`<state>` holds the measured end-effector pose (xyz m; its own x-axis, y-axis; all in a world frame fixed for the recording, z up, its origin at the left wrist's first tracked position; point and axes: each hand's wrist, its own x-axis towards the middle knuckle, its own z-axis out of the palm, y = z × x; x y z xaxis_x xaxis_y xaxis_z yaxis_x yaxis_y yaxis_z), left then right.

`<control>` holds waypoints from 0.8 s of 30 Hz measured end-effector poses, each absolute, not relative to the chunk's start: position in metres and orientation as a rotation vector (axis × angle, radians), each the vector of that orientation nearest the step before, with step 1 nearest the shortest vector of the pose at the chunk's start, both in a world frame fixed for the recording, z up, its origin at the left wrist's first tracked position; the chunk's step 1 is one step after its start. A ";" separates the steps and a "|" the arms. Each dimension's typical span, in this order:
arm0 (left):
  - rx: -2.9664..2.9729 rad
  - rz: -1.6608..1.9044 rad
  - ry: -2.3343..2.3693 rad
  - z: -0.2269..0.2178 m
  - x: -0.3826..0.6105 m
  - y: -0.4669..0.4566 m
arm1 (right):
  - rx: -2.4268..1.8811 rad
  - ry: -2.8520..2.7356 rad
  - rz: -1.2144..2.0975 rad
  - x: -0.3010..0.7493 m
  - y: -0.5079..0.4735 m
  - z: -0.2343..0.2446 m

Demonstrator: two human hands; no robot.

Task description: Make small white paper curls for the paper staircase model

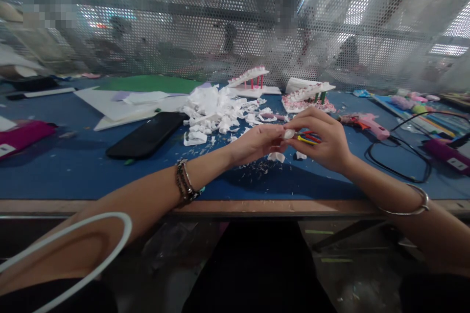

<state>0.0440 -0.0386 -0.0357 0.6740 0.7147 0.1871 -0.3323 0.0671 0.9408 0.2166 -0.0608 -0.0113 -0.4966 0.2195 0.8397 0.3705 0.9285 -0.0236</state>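
Both my hands meet above the blue tabletop. My left hand [260, 144] pinches a small white piece [289, 134] that looks like foam or paper. In my right hand [321, 137] is a small hand tool with red and yellow handles [307, 138]; its jaws are mostly hidden by the fingers and the white piece. Right-hand fingertips also touch that piece. White scraps [276, 157] and fine crumbs lie on the table below. Just beyond my left hand spreads a heap of torn white pieces [213, 107].
A black phone [147, 136] lies left of the heap, near white and green sheets [147, 83]. Two small white models on posts [251, 78] stand at the back. At right are a pink glue gun [372, 124] and a looped black cable [400, 173]. Perforated metal mesh [183, 34] rises behind.
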 end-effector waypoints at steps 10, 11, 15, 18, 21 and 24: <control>1.330 0.822 0.333 -0.033 0.043 -0.041 | -0.460 -2.075 -0.213 0.219 -0.057 -0.014; 1.328 0.825 0.331 -0.033 0.043 -0.041 | -0.455 -2.077 -0.222 0.219 -0.057 -0.013; 1.332 0.821 0.341 -0.035 0.043 -0.039 | -0.447 -2.111 -0.234 0.218 -0.059 -0.012; 1.341 0.829 0.357 -0.036 0.043 -0.039 | -0.435 -2.134 -0.244 0.218 -0.059 -0.013; 1.355 0.817 0.344 -0.035 0.043 -0.039 | -0.423 -2.121 -0.268 0.219 -0.058 -0.014; 1.356 0.793 0.325 -0.034 0.043 -0.039 | -0.429 -2.105 -0.294 0.220 -0.056 -0.016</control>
<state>0.0429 -0.0391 -0.0340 0.7049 0.6713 0.2293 -0.3171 0.0091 0.9483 0.2200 -0.0558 -0.0159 -0.5011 0.1878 0.8448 0.4123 0.9100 0.0423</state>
